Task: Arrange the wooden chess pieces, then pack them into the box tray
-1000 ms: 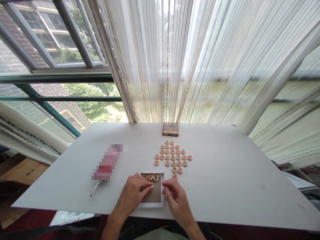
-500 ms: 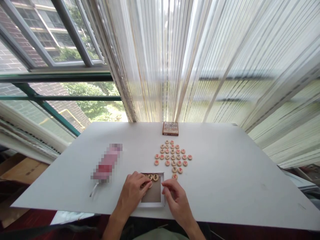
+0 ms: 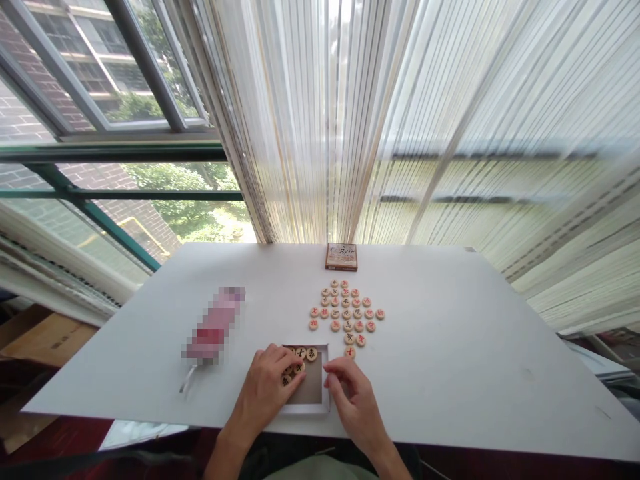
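In the head view, a shallow white-rimmed box (image 3: 315, 408) lies near the table's front edge, with several round wooden xiangqi pieces (image 3: 311, 354) in its back left part. My left hand (image 3: 267, 377) reaches over the box's left side and covers some of them. Its thumb and index finger close around one black-marked xiangqi piece (image 3: 299, 367). Curled at the right wall, my right hand (image 3: 353, 390) has its thumb and index finger on the box rim. More xiangqi pieces (image 3: 347, 313), marked red or black, lie face up on the table beyond.
A small brown printed box (image 3: 341, 257) stands at the back edge of the white table (image 3: 440, 373). To the left lies a pink, pixelated packet (image 3: 215, 327). String curtains (image 3: 320, 133) and an open window (image 3: 130, 67) are behind the table.
My left fingers have shifted slightly and more of the pieces under them show, including the one between thumb and index finger. My right hand stays at the box's rim.
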A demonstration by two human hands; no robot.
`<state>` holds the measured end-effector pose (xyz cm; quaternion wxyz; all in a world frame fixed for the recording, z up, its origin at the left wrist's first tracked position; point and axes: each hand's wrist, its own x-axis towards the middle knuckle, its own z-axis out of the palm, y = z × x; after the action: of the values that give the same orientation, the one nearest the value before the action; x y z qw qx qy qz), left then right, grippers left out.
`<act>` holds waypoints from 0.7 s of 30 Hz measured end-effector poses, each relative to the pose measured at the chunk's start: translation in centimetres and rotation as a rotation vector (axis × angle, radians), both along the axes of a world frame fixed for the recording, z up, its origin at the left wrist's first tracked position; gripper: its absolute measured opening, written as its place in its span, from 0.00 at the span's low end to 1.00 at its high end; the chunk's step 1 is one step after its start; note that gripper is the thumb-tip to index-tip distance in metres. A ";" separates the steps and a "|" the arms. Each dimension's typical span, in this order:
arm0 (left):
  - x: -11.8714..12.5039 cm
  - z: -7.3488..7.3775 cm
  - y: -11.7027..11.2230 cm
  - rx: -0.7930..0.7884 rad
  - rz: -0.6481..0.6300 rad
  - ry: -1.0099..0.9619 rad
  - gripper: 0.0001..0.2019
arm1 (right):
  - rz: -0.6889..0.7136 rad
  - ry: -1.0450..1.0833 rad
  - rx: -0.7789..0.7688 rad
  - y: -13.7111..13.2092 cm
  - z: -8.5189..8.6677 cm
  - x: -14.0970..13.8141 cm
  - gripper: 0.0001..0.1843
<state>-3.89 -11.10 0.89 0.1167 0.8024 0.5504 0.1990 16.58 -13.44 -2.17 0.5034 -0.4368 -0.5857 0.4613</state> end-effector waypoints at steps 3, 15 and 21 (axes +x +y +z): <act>0.0 0.1 0.1 -0.012 0.000 -0.005 0.04 | 0.000 -0.003 0.004 0.0 -0.1 0.0 0.08; 0.1 0.4 0.0 0.008 0.003 -0.013 0.06 | -0.014 -0.008 0.018 0.1 -0.2 -0.1 0.09; 0.9 0.5 0.2 0.032 -0.017 -0.009 0.05 | -0.011 -0.024 0.014 0.1 -0.2 0.0 0.09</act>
<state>-2.95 -10.86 1.42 0.1077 0.8078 0.5400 0.2105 16.56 -13.36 -2.33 0.5019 -0.4421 -0.5924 0.4492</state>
